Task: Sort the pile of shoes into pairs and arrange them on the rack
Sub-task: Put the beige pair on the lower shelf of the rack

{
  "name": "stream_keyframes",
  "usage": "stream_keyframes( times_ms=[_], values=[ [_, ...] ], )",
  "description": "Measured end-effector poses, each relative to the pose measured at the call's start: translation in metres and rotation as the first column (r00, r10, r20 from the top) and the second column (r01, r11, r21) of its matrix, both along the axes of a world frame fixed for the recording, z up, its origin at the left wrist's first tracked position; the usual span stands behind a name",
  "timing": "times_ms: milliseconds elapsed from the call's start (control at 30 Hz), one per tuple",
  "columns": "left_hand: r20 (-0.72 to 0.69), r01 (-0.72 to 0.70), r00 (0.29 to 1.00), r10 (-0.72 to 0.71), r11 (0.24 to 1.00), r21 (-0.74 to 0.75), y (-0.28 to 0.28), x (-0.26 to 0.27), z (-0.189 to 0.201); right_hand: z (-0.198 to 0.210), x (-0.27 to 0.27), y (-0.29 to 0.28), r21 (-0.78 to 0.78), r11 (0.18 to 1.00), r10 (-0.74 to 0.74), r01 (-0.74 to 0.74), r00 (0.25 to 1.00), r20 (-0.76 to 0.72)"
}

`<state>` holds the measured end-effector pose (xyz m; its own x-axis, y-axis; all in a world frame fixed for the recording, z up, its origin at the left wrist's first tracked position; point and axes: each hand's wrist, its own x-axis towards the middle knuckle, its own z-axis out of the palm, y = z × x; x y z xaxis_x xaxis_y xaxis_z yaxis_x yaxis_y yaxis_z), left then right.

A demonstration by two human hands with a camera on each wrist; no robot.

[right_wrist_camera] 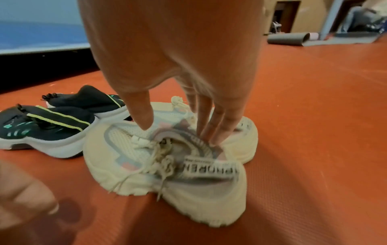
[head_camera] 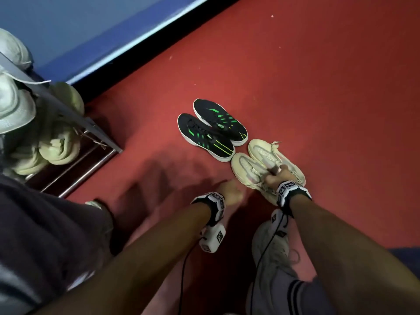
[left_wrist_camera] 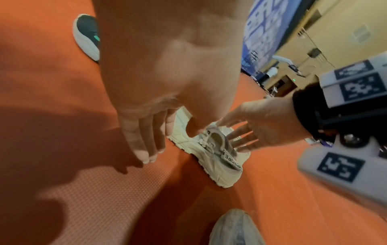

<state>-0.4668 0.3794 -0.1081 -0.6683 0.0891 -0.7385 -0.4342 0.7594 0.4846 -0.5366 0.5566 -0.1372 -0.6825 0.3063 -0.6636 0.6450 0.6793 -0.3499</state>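
Two cream sneakers point(head_camera: 256, 164) stand side by side on the red floor. My right hand point(head_camera: 276, 172) reaches down onto them. In the right wrist view its thumb point(right_wrist_camera: 142, 119) presses the near sneaker point(right_wrist_camera: 167, 182) and its fingers point(right_wrist_camera: 217, 131) dip into the collar of the far sneaker point(right_wrist_camera: 248, 137), pinching the two together. A black pair with green stripes point(head_camera: 211, 129) sits just beyond, toes towards the wall. My left hand point(head_camera: 231, 193) hangs over bare floor left of the cream pair, its fingers point(left_wrist_camera: 144, 149) relaxed and holding nothing.
The metal shoe rack point(head_camera: 75, 114) stands at the left with cream shoes point(head_camera: 56, 146) and pale shoes point(head_camera: 13, 105) on it. My own foot in a grey-white sneaker point(head_camera: 270, 253) is planted near my right wrist. A blue wall with black skirting point(head_camera: 159, 42) runs behind.
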Motion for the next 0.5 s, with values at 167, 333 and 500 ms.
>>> stream_keyframes(
  times_ms=[167, 333, 500],
  values=[
    [0.034, 0.071, 0.997, -0.071, 0.997, 0.022, 0.003, -0.005, -0.012, -0.021, -0.003, 0.007, -0.171, 0.98, -0.082, 0.105, 0.987, 0.136],
    [0.111, 0.008, 0.994, -0.006, 1.0, -0.024, -0.013, -0.003, -0.044, -0.07, 0.017, 0.011, -0.193, 0.981, 0.017, -0.003, 0.997, 0.071],
    [0.145, -0.073, 0.987, 0.072, 0.997, -0.005, -0.031, 0.01, -0.032, -0.038, 0.014, -0.002, -0.068, 0.996, 0.075, -0.065, 0.985, 0.156]
  ],
)
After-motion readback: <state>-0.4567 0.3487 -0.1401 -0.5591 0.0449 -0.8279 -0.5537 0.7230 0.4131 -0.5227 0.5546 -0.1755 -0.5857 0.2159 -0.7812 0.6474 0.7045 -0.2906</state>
